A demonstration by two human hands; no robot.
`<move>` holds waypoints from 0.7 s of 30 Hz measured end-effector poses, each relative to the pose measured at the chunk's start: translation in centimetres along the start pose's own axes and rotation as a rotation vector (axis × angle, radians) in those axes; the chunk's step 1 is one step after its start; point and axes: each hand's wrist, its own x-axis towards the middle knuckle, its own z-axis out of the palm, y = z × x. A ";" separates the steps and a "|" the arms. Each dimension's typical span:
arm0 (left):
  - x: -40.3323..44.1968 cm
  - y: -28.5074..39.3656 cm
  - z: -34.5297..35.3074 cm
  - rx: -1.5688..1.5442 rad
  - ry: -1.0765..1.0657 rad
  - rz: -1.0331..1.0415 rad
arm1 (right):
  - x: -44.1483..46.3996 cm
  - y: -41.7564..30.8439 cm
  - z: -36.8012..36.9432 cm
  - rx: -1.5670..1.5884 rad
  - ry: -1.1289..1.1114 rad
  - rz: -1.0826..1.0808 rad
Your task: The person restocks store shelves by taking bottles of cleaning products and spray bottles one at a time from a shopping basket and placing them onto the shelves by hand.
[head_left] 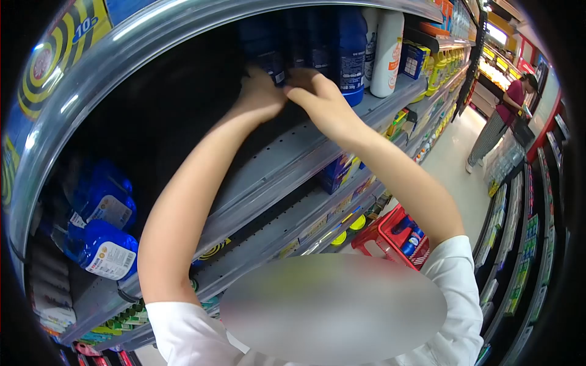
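Observation:
Both of my hands reach deep into a shaded shelf, close together in front of a row of dark blue bottles. My left hand (261, 96) is at the lower part of a dark blue bottle (268, 58); its fingers are blurred and in shadow, so a grip on it cannot be made out. Just to the right, my right hand (318, 102) has its thumb stretched toward the left hand and its fingers apart from it, near the bottle bases. A brighter blue bottle (352, 61) stands upright beside the right hand, with a white bottle (387, 55) past it.
Blue bottles with white labels (111, 253) sit at the shelf's left end. A clear rail edges the grey shelf (268, 161). Below, a red basket (390, 239) holds blue items. Another person (510, 110) stands in the aisle at right, by packs of bottles (506, 160).

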 end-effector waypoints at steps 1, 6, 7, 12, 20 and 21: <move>-2.4 1.9 -1.5 0.011 -0.102 -0.075 | -1.6 -0.3 -0.3 0.056 -0.010 -0.015; -11.0 5.1 -2.9 0.391 0.011 0.369 | -9.3 -2.6 -1.2 0.334 -0.120 0.019; -12.2 5.4 -2.6 0.421 0.029 0.423 | -10.9 -2.6 -1.8 0.366 -0.135 0.030; -18.4 9.4 0.2 0.290 -0.170 0.545 | -20.6 1.0 -8.0 0.787 -0.095 0.157; -27.4 15.7 18.8 -0.437 -0.708 0.289 | -38.2 12.8 -23.1 1.045 0.074 0.857; -28.7 16.8 22.7 -0.578 -0.751 0.168 | -39.8 14.4 -26.3 1.078 0.096 0.905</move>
